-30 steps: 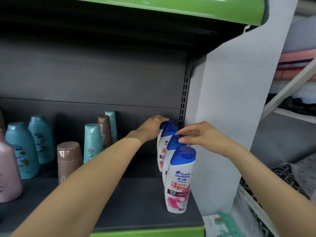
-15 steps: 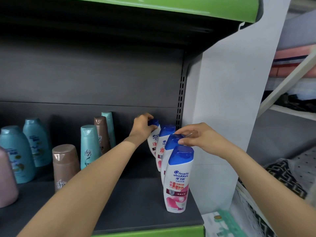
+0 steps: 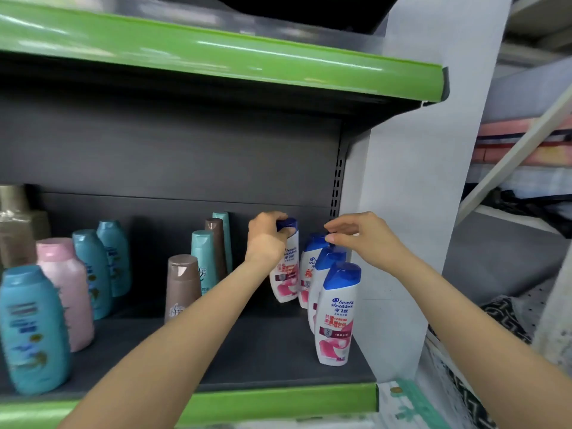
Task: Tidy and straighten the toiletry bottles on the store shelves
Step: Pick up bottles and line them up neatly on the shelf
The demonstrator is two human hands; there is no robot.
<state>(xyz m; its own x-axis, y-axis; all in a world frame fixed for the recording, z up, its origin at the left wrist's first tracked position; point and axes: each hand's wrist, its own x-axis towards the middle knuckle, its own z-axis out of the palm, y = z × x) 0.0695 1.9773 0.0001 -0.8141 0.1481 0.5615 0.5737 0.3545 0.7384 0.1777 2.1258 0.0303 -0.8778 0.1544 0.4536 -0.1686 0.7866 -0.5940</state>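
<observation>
- Four white shampoo bottles with blue caps sit at the shelf's (image 3: 278, 345) right end, near the white side panel (image 3: 402, 212).
- Left hand (image 3: 266, 236) has fingers curled round the cap of the far bottle (image 3: 286, 274), tilted left out of line (likely being pulled to straighten).
- Right hand (image 3: 362, 235) pinches the second bottle's cap (image 3: 315, 239), probably to steady the row.
- Front bottle (image 3: 337, 314) stands upright, untouched.
- Teal, brown and pink bottles stand further left.

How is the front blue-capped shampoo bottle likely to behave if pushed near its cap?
The front shampoo bottle stands tall on a narrow base, so it would probably tip rather than slide. Its glossy plastic looks rigid and perhaps slippery. Falling backward, it would likely knock the bottle behind.
</observation>
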